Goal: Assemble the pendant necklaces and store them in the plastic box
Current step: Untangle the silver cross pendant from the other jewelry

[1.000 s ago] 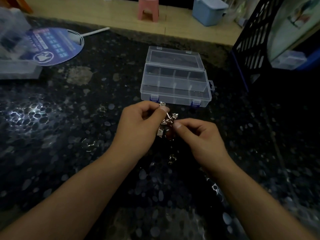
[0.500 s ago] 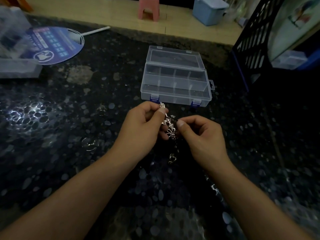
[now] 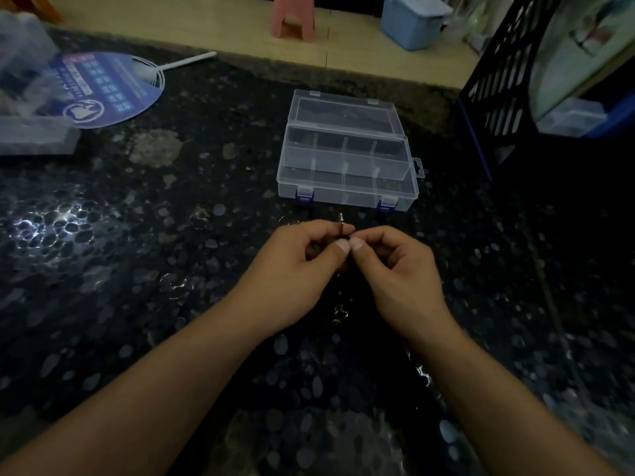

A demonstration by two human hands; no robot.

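My left hand (image 3: 302, 266) and my right hand (image 3: 402, 273) meet thumb to thumb over the dark speckled table, both pinching a small silver necklace piece (image 3: 341, 224) whose end sticks up above my left fingers. Most of the piece is hidden between the fingers. A bit of chain (image 3: 341, 312) glints on the table just below the hands. The clear plastic box (image 3: 347, 187) stands open a short way beyond the hands, with blue latches at its front and divided compartments that look bare.
A blue round hand fan (image 3: 103, 89) and a frosted plastic container (image 3: 31, 132) lie at the far left. A black lattice crate (image 3: 498, 80) stands at the right. Beyond the table edge are a pink stool (image 3: 293, 17) and a blue bin (image 3: 414, 20).
My hands have closed in on each other until the thumbs touch. The dangling pendant and chain seen between them earlier are now mostly covered by the fingers.
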